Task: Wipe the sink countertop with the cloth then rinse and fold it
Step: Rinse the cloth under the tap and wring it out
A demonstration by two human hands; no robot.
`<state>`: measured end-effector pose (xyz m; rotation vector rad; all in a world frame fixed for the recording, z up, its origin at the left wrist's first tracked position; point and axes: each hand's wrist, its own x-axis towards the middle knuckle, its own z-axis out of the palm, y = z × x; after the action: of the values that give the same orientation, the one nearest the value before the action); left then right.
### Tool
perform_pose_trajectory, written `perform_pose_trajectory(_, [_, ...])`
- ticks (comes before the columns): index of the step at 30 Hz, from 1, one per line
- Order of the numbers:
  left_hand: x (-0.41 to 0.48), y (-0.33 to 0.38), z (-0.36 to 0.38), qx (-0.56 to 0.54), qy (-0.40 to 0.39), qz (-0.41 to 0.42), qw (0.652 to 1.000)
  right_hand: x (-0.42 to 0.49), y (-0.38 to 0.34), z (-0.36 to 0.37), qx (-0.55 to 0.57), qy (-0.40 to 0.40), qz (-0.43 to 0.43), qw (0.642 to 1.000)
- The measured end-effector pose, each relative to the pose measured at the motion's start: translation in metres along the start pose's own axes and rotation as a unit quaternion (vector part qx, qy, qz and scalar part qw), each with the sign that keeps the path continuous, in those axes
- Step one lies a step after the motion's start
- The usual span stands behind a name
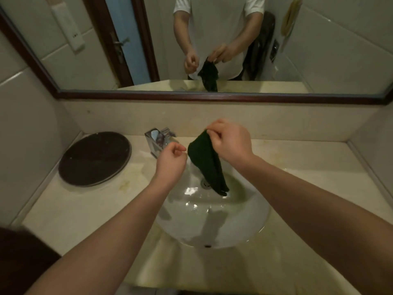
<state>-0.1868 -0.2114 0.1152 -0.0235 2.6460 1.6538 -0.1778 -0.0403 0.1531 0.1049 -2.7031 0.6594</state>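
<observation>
The right hand (pixel 230 141) is pinching the top corner of a dark green cloth (pixel 207 165) between thumb and fingers, and the cloth is hanging down in a loose, twisted drape over the middle of the white sink basin (pixel 244 228). Its lower tip is dangling just above the drain (pixel 205 184), partly covering it, so whether it is touching the bowl cannot be told. A faint green tint is showing on the basin wall to the right of the cloth.

The left hand (pixel 170 161) is hovering just left of the cloth, apart from it, with its fingers curled loosely inward and holding nothing; the fingertips are turned away, so how tightly they are closing is hard to make out.

A chrome faucet (pixel 158 141) is standing at the far left rim of the basin, its spout partly hidden behind the left hand; whether water is running cannot be told. On the beige countertop (pixel 308 165), far left, a dark round tray (pixel 94 158) is lying flat. A dark shape at the near left edge is cut off and unidentifiable.

The framed mirror (pixel 212 96) along the far wall is reflecting the person's torso, both hands and the hanging cloth; its upper part is running out of view.
</observation>
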Motion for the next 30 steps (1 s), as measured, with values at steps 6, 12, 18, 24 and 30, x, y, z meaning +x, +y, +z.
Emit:
perform_pose_trajectory(6, [0.016, 0.006, 0.003, 0.013, -0.11, 0.076, 0.991, 0.012, -0.007, 0.002, 0.031, -0.012, 0.02, 0.999])
perform_pose_trajectory(12, [0.042, 0.002, -0.014, -0.006, -0.076, 0.11, 0.991, 0.026, -0.011, 0.012, 0.005, -0.082, 0.077, 0.994])
perform_pose_trajectory(18, [0.06, 0.004, -0.014, 0.027, -0.047, 0.153, 0.987, 0.032, -0.009, 0.021, 0.009, -0.114, 0.109, 0.988])
perform_pose_trajectory(24, [0.067, -0.009, -0.011, -0.077, -0.263, 0.102, 0.956, 0.046, -0.032, 0.02, 0.03, -0.167, 0.022, 0.985])
perform_pose_trajectory(30, [0.059, -0.027, 0.02, -0.012, -0.28, 0.072, 0.957, 0.051, -0.04, 0.014, 0.257, -0.115, 0.091, 0.955])
